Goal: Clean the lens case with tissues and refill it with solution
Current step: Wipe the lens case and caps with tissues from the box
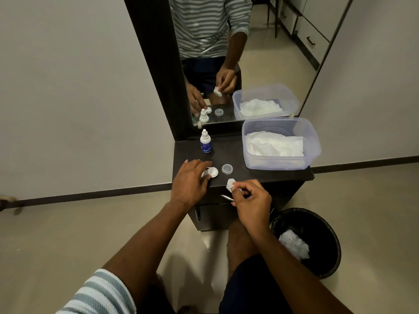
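Observation:
The white lens case (212, 172) lies on the dark table top (249, 175), and my left hand (190, 181) rests on its left part, fingers touching it. A clear round cap (227, 169) sits just to the right of the case. My right hand (251, 200) pinches a small wad of white tissue (230, 184) above the table's front edge. The solution bottle (205, 142), white with a blue label, stands upright behind the case, near the mirror.
A clear plastic tub (313, 141) with white tissues (274, 145) fills the table's right side. A black bin (317, 223) with a used tissue stands on the floor at the right. A mirror (249, 53) rises behind the table. A thin metal handle (225, 197) sticks out under the table edge.

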